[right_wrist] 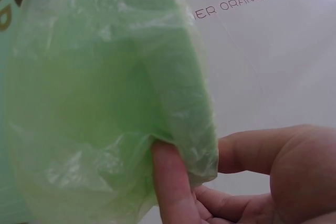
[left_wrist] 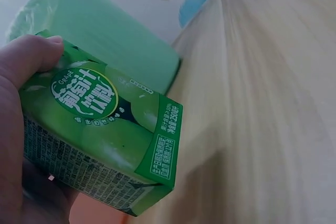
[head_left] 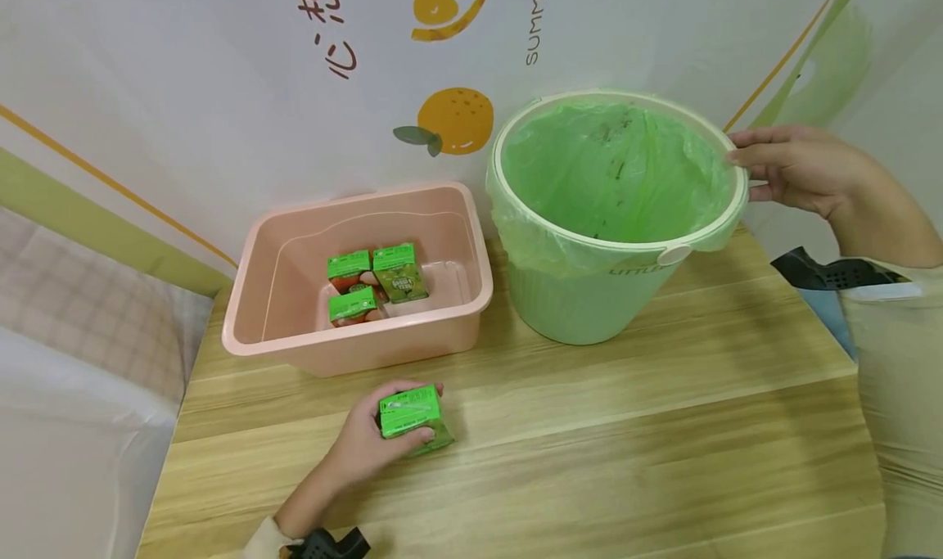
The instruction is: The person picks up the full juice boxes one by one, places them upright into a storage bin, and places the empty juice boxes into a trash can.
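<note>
My left hand [head_left: 368, 440] grips a green grape juice box [head_left: 412, 416], thumb on one side and fingers on the other, over the table in front of the pink bin. Its grape label shows in the left wrist view, where the juice box [left_wrist: 100, 124] is tilted. At the right, my right hand [head_left: 803, 166] pinches the rim of a green trash can [head_left: 582, 297]. In the right wrist view the thumb and fingers of the right hand [right_wrist: 236, 177] lie on both sides of that rim, over the thin green bag [right_wrist: 100, 103] that lines it.
A pink plastic bin [head_left: 390, 346] stands at the back left with several juice boxes [head_left: 400, 272] inside. The wooden table [head_left: 589, 444] runs to a rounded right edge. Behind it hangs a white cloth [head_left: 221, 68] printed with oranges.
</note>
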